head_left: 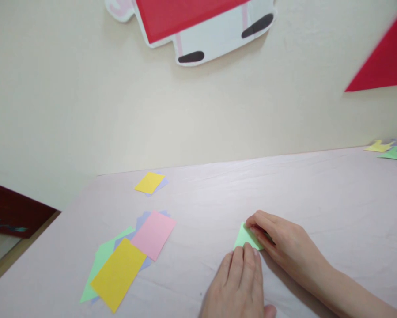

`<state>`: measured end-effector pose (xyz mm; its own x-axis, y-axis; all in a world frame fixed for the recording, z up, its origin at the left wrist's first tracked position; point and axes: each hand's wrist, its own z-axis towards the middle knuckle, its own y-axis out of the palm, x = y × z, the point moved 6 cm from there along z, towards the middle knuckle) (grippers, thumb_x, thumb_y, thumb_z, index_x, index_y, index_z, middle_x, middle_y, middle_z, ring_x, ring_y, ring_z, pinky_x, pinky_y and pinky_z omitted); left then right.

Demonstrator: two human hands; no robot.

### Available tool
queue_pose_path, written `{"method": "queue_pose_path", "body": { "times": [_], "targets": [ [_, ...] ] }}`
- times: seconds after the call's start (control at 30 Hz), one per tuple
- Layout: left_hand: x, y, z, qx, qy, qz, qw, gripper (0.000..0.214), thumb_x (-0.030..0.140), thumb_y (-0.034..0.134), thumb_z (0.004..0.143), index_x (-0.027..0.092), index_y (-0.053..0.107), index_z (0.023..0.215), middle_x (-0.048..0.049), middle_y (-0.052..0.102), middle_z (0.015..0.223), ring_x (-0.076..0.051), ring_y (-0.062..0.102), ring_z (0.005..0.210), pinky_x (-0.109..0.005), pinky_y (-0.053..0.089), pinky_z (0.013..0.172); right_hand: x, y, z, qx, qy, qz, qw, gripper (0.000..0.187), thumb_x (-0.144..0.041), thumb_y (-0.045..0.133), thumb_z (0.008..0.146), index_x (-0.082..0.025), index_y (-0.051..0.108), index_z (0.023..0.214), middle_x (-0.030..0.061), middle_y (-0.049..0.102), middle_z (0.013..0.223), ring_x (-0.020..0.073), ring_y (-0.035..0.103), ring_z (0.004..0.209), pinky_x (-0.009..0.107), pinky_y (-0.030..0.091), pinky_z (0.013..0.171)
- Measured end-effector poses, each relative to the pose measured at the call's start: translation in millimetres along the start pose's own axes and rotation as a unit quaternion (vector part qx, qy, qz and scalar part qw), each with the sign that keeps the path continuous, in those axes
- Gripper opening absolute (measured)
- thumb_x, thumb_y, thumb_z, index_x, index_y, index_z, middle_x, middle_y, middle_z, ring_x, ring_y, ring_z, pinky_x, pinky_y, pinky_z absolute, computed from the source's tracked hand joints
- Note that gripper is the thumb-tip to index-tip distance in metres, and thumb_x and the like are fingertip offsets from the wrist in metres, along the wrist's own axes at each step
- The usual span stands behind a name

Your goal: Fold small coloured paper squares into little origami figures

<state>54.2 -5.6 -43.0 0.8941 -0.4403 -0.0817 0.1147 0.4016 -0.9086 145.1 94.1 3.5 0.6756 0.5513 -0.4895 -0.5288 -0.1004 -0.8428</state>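
A small light-green piece of paper point(243, 237) lies on the table right of the middle, showing a triangular outline. My left hand point(237, 280) rests flat, its outstretched fingertips pressing on the paper's near edge. From the right, my right hand point(281, 240) pinches the paper's right side, thumb and fingers together. Part of the paper is hidden beneath both hands.
To the left lie overlapping sheets: a yellow sheet point(119, 274), a pink sheet point(154, 235) and a green sheet point(100, 256), with purple ones under them. A yellow square point(149, 183) sits farther back. Crown-like paper shapes point(394, 153) lie far right by the wall point(198, 119).
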Motion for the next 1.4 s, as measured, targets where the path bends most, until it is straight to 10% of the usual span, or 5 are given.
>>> {"method": "queue_pose_path", "body": {
  "times": [0.3, 1.4],
  "targets": [
    [-10.6, -33.9, 19.7, 0.009, 0.048, 0.003, 0.999, 0.053, 0.050, 0.046, 0.091, 0.007, 0.064, 0.116, -0.0110, 0.067, 0.118, -0.023, 0.056, 0.101, -0.031, 0.046, 0.085, -0.3, -0.9, 0.1, 0.001, 0.009, -0.011, 1.000, 0.022, -0.019, 0.039, 0.092, -0.022, 0.058, 0.083, 0.0022, 0.066, 0.077, 0.0164, 0.063, 0.068, 0.026, 0.046, 0.060],
    [-17.5, -41.5, 23.5, 0.028, 0.042, -0.042, 0.998, 0.042, 0.039, 0.046, 0.090, 0.013, 0.067, 0.116, -0.0073, 0.070, 0.116, -0.023, 0.062, 0.095, -0.032, 0.049, 0.083, 26.9, -20.6, -16.3, -0.022, 0.102, 0.088, 0.991, 0.040, -0.008, 0.048, 0.063, -0.018, 0.055, 0.101, 0.0085, 0.058, 0.103, 0.0266, 0.049, 0.101, 0.044, 0.039, 0.090]
  ]
}}
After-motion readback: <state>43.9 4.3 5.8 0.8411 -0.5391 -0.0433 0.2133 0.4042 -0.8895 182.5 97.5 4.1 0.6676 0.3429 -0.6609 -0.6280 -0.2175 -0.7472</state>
